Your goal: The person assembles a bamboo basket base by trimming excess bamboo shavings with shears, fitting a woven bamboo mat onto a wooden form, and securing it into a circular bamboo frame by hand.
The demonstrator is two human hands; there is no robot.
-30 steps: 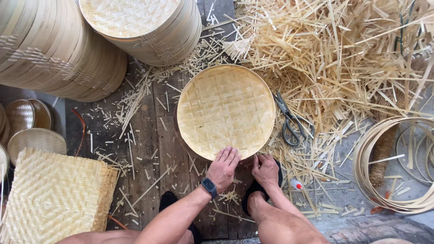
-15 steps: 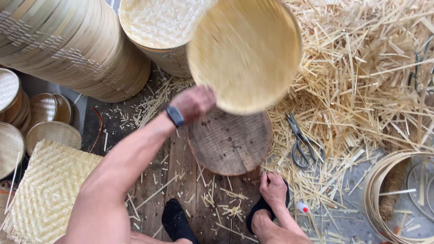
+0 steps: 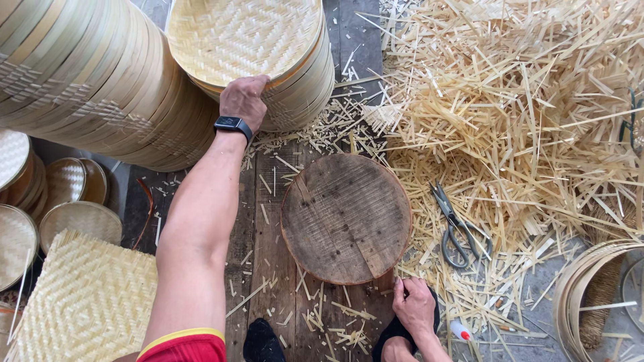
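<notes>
Head camera, looking straight down, shows two hands at work over a plank floor [image 3: 268, 221]. One left hand [image 3: 245, 99], with a dark watch [image 3: 233, 125] on its wrist, rests palm down with fingers curled over the rim of the top woven tray [image 3: 245, 33], which sits on one upright stack of trays [image 3: 302, 87] at the top middle. One right hand [image 3: 414, 307] lies low by the near edge of one round wooden block [image 3: 346, 218], fingers loosely bent, fingertips touching or just beside the block's rim and holding nothing. A second, larger stack of trays [image 3: 94, 80] lies tilted on its side to the left. One pair of scissors [image 3: 457, 228] lies just right of the block, at the edge of a big heap of bamboo strips [image 3: 523, 114]. One square woven mat [image 3: 87, 302] sits bottom left, with four or so small round trays [image 3: 80, 218] beyond it. Several bamboo hoops [image 3: 583, 295] stand at the bottom right. Two dark shoes [image 3: 261, 342] show at the bottom edge.
</notes>
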